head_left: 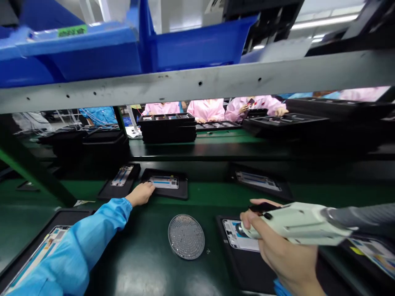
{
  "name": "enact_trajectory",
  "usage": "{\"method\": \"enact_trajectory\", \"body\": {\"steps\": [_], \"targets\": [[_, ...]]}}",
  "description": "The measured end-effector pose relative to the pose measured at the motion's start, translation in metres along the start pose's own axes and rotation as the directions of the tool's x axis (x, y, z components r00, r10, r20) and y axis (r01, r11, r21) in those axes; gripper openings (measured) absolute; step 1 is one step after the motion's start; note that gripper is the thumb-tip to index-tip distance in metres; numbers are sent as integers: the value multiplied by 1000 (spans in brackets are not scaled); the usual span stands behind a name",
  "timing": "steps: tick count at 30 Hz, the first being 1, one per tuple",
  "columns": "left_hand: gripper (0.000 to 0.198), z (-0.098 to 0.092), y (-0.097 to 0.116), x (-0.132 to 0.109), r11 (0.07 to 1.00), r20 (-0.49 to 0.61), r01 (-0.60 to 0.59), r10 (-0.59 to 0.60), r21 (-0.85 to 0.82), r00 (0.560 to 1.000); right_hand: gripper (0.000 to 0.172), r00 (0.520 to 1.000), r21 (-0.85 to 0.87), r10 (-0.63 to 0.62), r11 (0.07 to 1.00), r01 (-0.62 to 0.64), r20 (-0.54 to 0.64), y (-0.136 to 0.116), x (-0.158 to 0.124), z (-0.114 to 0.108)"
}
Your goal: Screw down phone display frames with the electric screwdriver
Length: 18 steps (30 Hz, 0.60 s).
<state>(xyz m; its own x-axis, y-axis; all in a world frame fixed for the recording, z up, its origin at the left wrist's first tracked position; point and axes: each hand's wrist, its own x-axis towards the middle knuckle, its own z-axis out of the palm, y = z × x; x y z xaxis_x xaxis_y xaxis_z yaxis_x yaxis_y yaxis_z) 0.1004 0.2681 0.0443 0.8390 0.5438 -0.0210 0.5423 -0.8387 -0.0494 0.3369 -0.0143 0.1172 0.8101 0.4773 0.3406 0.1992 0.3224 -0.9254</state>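
My right hand (277,242) is wrapped round a pale green power tool (304,222) with a grey hose. Its tip is over a white phone frame (247,242) lying in a black tray (247,271). My left hand (142,194) reaches to the left edge of another black tray (182,193) that holds a phone frame (165,182); the fingertips look pressed together at that edge. Between my hands, a round metal dish (186,237) with a perforated surface rests on the green bench (148,255).
More trays with phone frames lie at the back left (108,190), back right (284,193), near left and far right. A metal rail (185,86) with blue bins (200,45) crosses above. Beyond are black tray stacks (168,131) and several people in pink sleeves.
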Motion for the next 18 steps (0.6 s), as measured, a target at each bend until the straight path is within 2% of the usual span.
{"method": "enact_trajectory", "body": {"steps": [4, 7, 11, 13, 15, 16, 18], "targets": [[31, -15, 7, -12, 999, -89, -27, 30, 38, 996, 26, 999, 28, 8, 1000, -9, 35, 2, 6, -9], [28, -34, 16, -48, 997, -174, -56, 66, 61, 983, 26, 999, 94, 6, 996, -10, 43, 2, 8, -12], [14, -56, 49, -133, 987, -282, -147, 158, 61, 946, 27, 997, 162, -52, 986, 43, 55, -2, 4, -10], [26, -57, 74, -185, 977, -316, -208, 214, 54, 924, 25, 997, 151, -51, 988, 41, 66, -5, 2, -8], [35, -48, 102, -233, 961, -354, -271, 273, 56, 895, 23, 997, 137, -36, 990, 26, 71, -6, 0, -6], [37, -39, 116, -254, 960, -385, -260, 279, 102, 880, 23, 997, 129, -28, 991, 19, 70, -6, -1, -5], [35, -17, 142, -287, 964, -379, -254, 265, 78, 887, 22, 998, 123, -7, 992, -1, 68, -2, -3, -2]]}}
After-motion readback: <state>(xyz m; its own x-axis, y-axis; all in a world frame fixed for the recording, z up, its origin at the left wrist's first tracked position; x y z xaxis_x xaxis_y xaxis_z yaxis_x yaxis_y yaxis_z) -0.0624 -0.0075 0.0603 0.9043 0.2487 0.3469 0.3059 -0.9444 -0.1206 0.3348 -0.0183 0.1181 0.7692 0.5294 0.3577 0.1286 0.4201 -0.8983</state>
